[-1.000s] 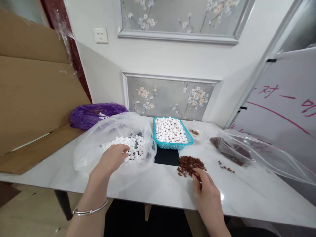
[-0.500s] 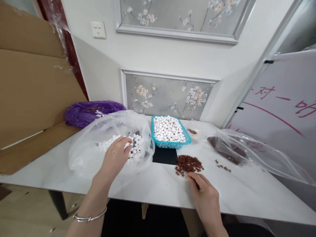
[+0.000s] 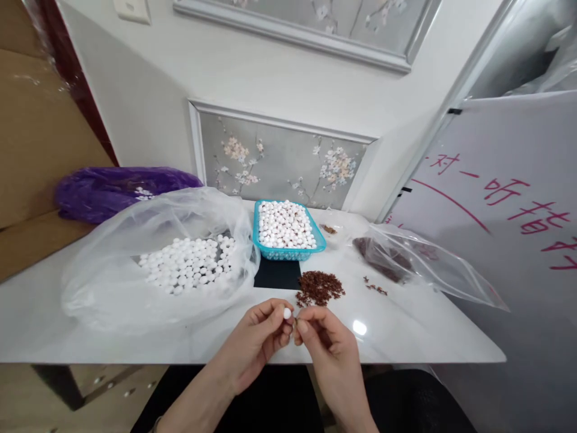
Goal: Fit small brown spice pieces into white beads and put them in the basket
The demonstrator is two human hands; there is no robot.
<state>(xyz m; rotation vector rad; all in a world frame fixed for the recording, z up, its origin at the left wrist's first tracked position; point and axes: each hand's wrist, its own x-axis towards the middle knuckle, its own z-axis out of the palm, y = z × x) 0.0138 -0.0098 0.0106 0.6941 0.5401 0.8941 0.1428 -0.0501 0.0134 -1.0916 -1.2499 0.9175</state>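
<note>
A small white ball [image 3: 287,313] is pinched between the thumb and fingers of my left hand [image 3: 259,340], over the table's front edge. Right beside it, my right hand [image 3: 331,343] is closed in a pinch; what sits between its fingertips is too small to name. Just beyond the hands lies a pile of reddish-brown pieces [image 3: 319,287]. Behind the pile, a blue basket [image 3: 291,254] is heaped with white balls [image 3: 285,225]. On the left, an open translucent bag [image 3: 108,276] holds many loose white balls [image 3: 189,264].
A purple bag [image 3: 112,192] and a cardboard box [image 3: 40,138] are at the left. A black mat [image 3: 276,274] lies before the basket. At right are a clear bag of brown pieces [image 3: 387,258], a few scattered bits [image 3: 375,288] and a whiteboard [image 3: 496,252].
My left hand has left the translucent bag and come to the front centre with a white ball. My right hand has drawn back from the brown pile to meet it. The view has shifted.
</note>
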